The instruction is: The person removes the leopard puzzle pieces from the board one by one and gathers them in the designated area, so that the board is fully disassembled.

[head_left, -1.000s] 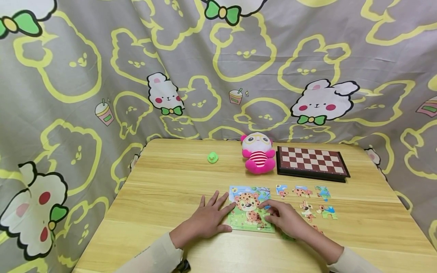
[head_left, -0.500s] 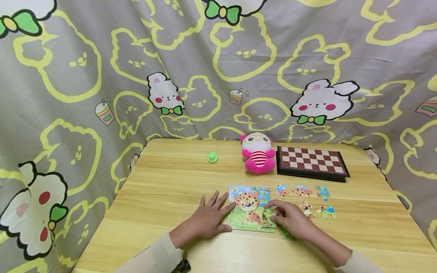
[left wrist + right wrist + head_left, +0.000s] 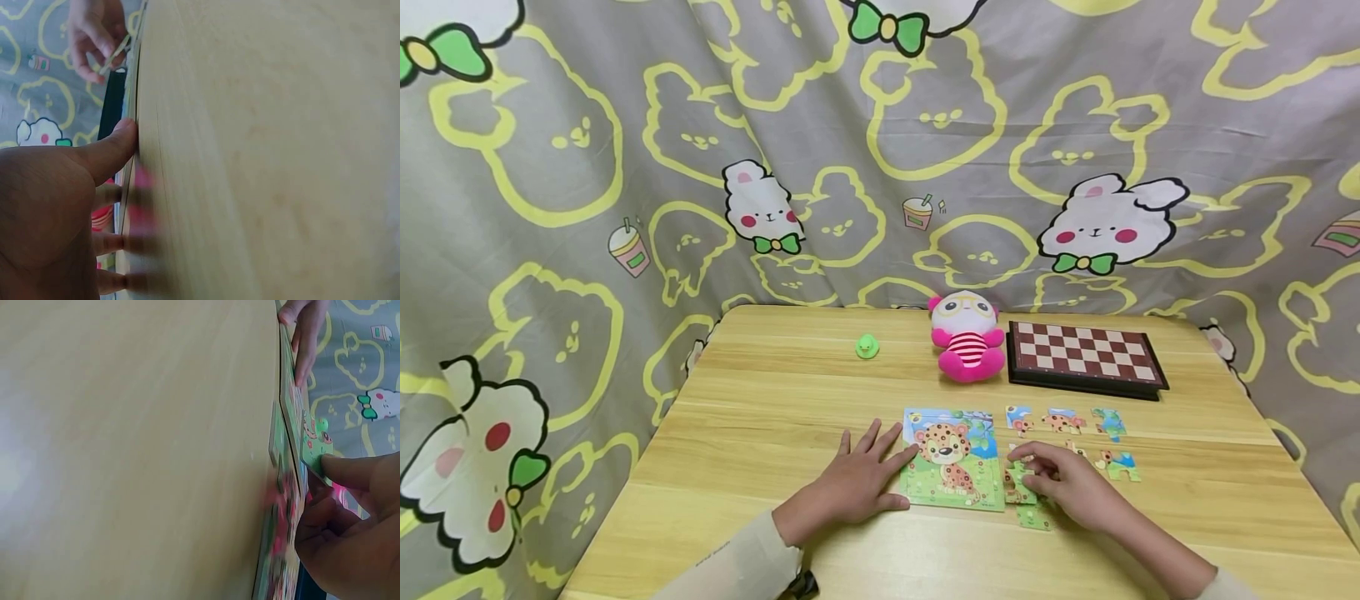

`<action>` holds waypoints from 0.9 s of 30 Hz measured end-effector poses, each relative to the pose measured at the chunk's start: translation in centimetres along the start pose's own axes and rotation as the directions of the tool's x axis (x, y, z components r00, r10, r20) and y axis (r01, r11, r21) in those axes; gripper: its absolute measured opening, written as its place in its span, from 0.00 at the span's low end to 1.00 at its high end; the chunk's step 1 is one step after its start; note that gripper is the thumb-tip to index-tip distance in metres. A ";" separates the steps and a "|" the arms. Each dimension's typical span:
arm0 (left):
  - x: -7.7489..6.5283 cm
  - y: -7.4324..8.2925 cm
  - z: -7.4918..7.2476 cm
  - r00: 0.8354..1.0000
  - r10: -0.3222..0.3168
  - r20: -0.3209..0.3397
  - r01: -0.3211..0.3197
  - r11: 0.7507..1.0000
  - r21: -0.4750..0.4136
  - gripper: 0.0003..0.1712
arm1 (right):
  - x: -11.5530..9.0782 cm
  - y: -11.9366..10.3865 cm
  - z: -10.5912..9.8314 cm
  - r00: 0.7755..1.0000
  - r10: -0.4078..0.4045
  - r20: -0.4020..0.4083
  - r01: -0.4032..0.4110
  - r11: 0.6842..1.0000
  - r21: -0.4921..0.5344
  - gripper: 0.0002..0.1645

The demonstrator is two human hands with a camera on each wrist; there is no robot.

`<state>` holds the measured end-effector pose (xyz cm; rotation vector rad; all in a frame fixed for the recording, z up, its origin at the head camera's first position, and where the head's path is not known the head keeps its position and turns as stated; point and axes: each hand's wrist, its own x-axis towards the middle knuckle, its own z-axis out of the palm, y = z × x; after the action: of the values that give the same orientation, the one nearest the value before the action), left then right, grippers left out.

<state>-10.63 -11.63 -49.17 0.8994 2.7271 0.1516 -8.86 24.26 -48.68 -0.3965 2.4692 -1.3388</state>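
Note:
On the table lies a jigsaw picture board (image 3: 951, 457) showing a leopard cub on grass. My left hand (image 3: 857, 479) lies palm down with fingers spread, its index fingertip and thumb touching the board's left edge. Just right of the board, my right hand (image 3: 1067, 487) pinches a green jigsaw piece (image 3: 314, 447) with leopard spots between thumb and fingers, raised and tilted in the right wrist view. A green jigsaw piece (image 3: 1033, 517) lies on the table below that hand. The left hand (image 3: 50, 206) appears large in its own wrist view.
Several loose jigsaw pieces (image 3: 1064, 420) lie right of the board, some partly hidden behind the right hand. Farther back are a pink and white plush panda (image 3: 967, 337), a chessboard box (image 3: 1086, 354) and a small green duck (image 3: 867, 347). A patterned curtain (image 3: 850, 125) hangs behind.
My right hand has moved right, carrying the green jigsaw piece from over the board's right part to just beyond its right edge. The left hand has stayed in place.

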 end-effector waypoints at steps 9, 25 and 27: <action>0.0 0.0 0.0 1.000 -0.003 0.002 0.003 1.000 0.000 0.47 | -1.8 1.2 -2.1 0.999 0.034 0.000 -0.034 0.999 0.002 0.17; 0.0 0.0 -0.1 1.000 0.005 0.002 -0.005 1.000 -0.006 0.47 | -4.8 3.4 -4.7 0.999 0.044 -0.018 -0.044 0.999 0.006 0.19; -0.1 0.1 -0.2 1.000 0.010 0.002 -0.010 1.000 -0.010 0.46 | -5.2 3.7 -5.1 0.999 0.048 -0.023 -0.048 0.999 -0.002 0.19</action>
<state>-10.57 -11.62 -49.00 0.9100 2.7180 0.1665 -6.43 32.07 -48.47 -0.3220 2.4826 -1.3288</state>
